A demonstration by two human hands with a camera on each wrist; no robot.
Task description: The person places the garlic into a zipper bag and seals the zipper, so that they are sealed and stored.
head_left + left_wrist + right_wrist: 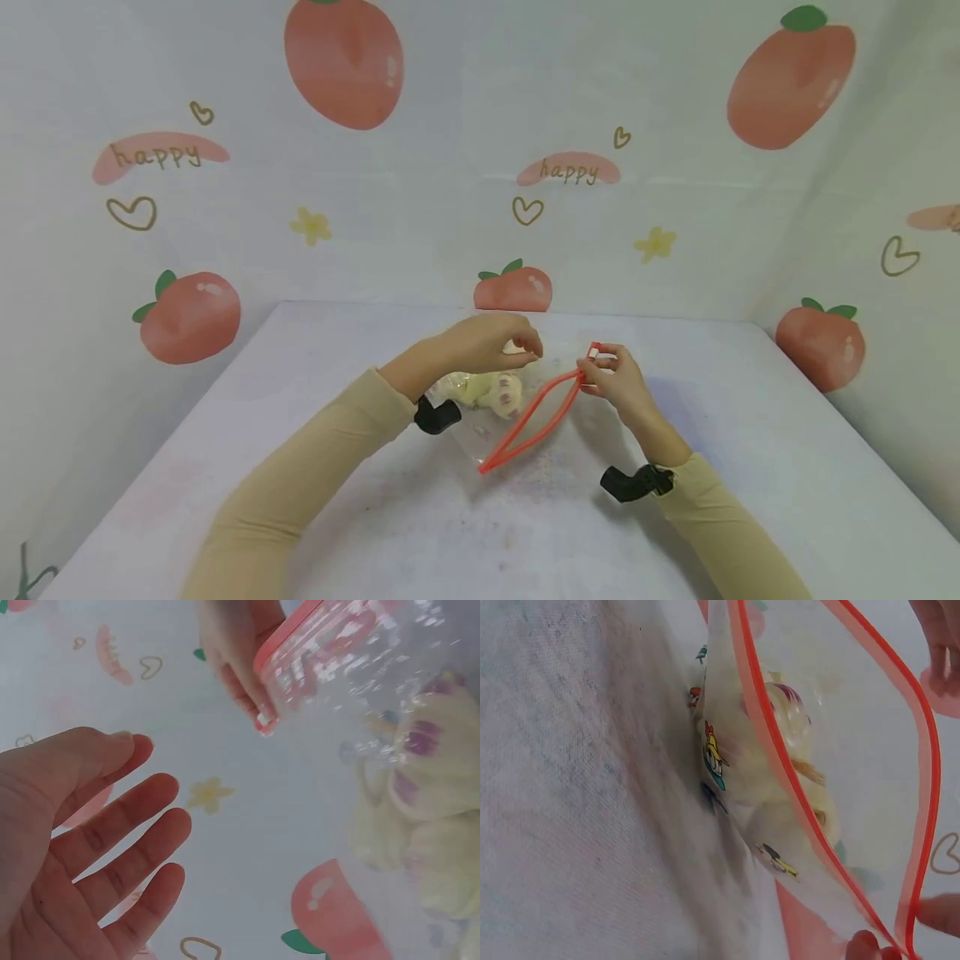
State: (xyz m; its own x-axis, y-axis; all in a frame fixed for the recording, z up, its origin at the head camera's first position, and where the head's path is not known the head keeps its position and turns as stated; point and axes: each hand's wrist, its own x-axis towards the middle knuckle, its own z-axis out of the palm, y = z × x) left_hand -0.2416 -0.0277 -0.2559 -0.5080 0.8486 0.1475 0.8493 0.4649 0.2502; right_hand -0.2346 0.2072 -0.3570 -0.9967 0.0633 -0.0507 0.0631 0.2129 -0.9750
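Note:
A clear zip bag (480, 429) with a red zip edge and small cartoon prints has its mouth spread apart in a loop. Inside lie several rounded cream things (435, 825) with purple patches; their kind does not show clearly. My right hand (618, 379) pinches the zip edge at one end of the mouth, beside a small white piece (592, 353). Its fingertips (941, 911) show at the bag's corner in the right wrist view. My left hand (495, 343) is above the far side of the bag, fingers loosely bent and apart, holding nothing.
The bag is on a white table (405, 533) with faint stains. Behind it hangs a white cloth (450, 150) printed with red fruit, hearts and "happy". A black wrist mount (637, 483) sits on the right wrist, another (437, 415) on the left.

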